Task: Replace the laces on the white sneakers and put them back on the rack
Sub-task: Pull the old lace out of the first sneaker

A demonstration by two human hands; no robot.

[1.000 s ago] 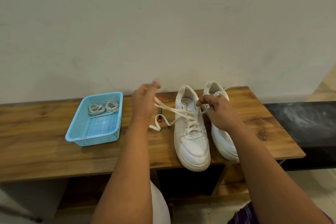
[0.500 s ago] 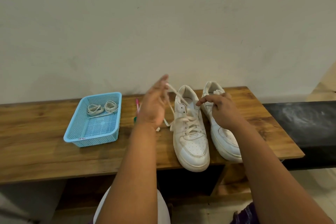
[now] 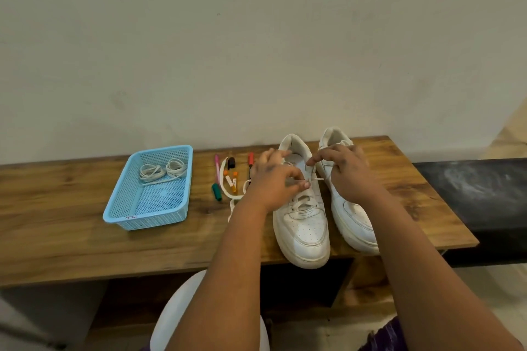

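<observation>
- Two bare forearms reach up from the bottom of the frame toward a wooden bench top (image 3: 71, 239) that spans the middle of the picture.
- A pair of white sneakers stands toes-forward at center right: the left sneaker (image 3: 306, 225) has its toe at the bench's near edge, and the right sneaker (image 3: 352, 219) sits just beside it, toward the right of the frame.
- The left hand (image 3: 273, 179) hovers over the left sneaker's lacing, thumb and forefinger pinching a white lace (image 3: 316, 179) near the upper eyelets.
- The right hand (image 3: 346, 172) rests across the right sneaker's tongue area, fingers curled, its fingertips reaching toward the same lace at the left sneaker's collar; whether it actually holds the lace cannot be told.
- A loose length of the lace trails off the shoe's left side and curls on the wood at center frame.
- Several coloured markers (image 3: 218, 177) lie scattered just left of the hands.
- A light blue mesh basket (image 3: 119, 205) sits at left center, holding two coiled white laces (image 3: 162, 169) at its far end.
- A plain pale wall (image 3: 256, 37) fills the upper half of the frame.
</observation>
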